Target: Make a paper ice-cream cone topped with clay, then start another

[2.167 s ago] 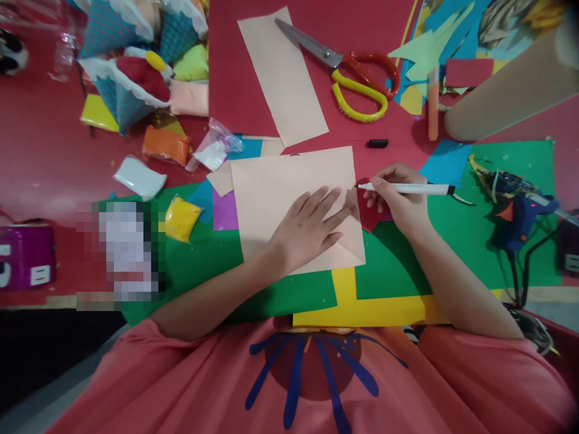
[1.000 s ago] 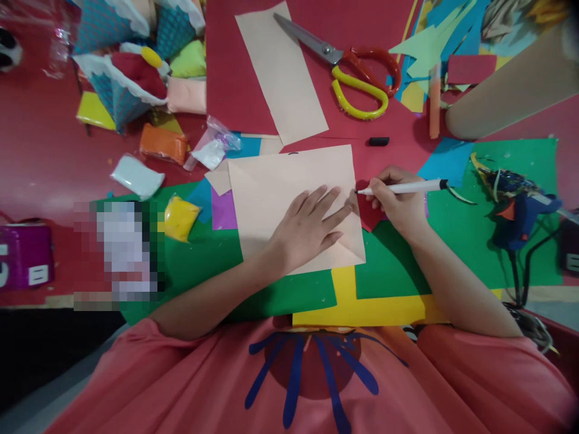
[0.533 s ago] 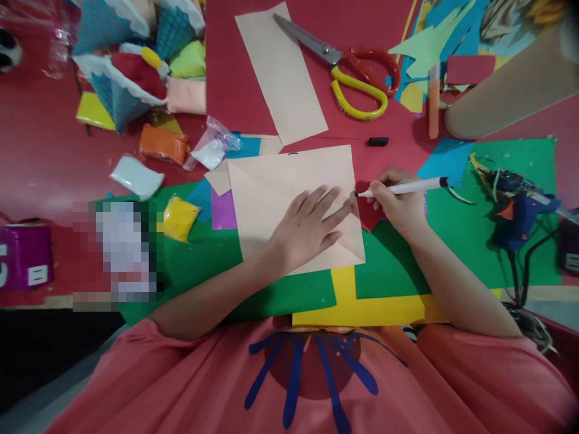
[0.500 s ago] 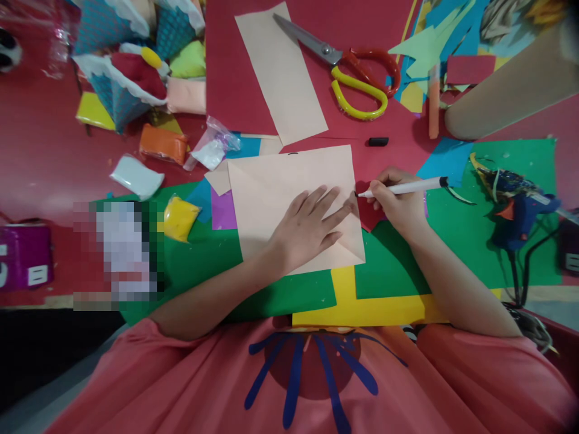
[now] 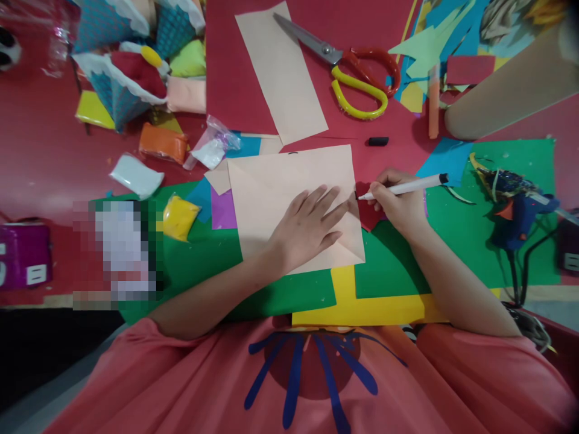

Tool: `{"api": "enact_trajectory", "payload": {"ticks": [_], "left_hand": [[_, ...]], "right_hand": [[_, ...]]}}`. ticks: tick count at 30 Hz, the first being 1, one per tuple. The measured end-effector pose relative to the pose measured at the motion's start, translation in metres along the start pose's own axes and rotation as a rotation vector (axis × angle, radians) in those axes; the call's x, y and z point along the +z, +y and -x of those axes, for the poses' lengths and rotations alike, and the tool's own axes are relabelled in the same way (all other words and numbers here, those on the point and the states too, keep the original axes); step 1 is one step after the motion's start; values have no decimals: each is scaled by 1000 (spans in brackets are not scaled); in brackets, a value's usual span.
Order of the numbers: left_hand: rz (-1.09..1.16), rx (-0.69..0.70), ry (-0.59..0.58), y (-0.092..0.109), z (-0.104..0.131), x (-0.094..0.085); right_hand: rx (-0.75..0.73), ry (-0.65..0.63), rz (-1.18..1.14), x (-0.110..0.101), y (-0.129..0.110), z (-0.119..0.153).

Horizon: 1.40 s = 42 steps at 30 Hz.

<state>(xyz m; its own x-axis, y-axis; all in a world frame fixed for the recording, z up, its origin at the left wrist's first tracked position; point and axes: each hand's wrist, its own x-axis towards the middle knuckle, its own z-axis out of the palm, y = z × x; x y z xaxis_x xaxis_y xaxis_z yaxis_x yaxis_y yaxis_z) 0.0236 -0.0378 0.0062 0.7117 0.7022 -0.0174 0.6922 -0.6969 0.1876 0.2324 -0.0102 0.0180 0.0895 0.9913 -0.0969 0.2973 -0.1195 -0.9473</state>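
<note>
My left hand [image 5: 312, 223] lies flat with fingers spread on a pale peach sheet of paper [image 5: 262, 187], pressing it against the coloured sheets beneath. In my right hand [image 5: 400, 199] is a white marker [image 5: 407, 186] with a black end, its tip at the right edge of the peach sheet. A short dark mark shows at that edge by the tip, and a small black curved mark sits on the top edge. The black marker cap [image 5: 378, 141] lies on red paper above my right hand.
Large scissors [image 5: 332, 55] with red and yellow handles rest partly on a peach strip [image 5: 287, 78]. A blue glue gun [image 5: 520, 220] lies at right, near a cardboard tube [image 5: 511, 90]. Wrapped clay packs [image 5: 163, 143] and blue cone crafts [image 5: 120, 90] crowd the left.
The marker tip has shifted slightly down along the sheet's right edge, and a short dark mark now shows above it. My left hand stays in place.
</note>
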Motion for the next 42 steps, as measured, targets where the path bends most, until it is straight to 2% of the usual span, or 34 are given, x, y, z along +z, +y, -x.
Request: {"api": "enact_trajectory", "payload": {"ticks": [4,16,21,30,33,38,42], "left_hand": [[4,-4,-7,0,0,0],[-32,4,-6,0,-1,-1],[-22,-4,-23,0,-1,-2],[-6,-2,-29,0,-1,-2],[-1,-5,-22,0,-1,-4],[-15,-138,-28,-6,-2,-14],[-59,-258,-47,-12,-3,-22]], "right_hand": [[61,38,-55,-1,1,-1],[-9,-6,33,1,0,0],[30,34,-43,0,2,-1],[-24,24,-56,0,6,-1],[-1,62,-114,-1,7,-3],[-56,167,-188,-1,7,-4],[-126,196,-189,-1,6,-1]]}}
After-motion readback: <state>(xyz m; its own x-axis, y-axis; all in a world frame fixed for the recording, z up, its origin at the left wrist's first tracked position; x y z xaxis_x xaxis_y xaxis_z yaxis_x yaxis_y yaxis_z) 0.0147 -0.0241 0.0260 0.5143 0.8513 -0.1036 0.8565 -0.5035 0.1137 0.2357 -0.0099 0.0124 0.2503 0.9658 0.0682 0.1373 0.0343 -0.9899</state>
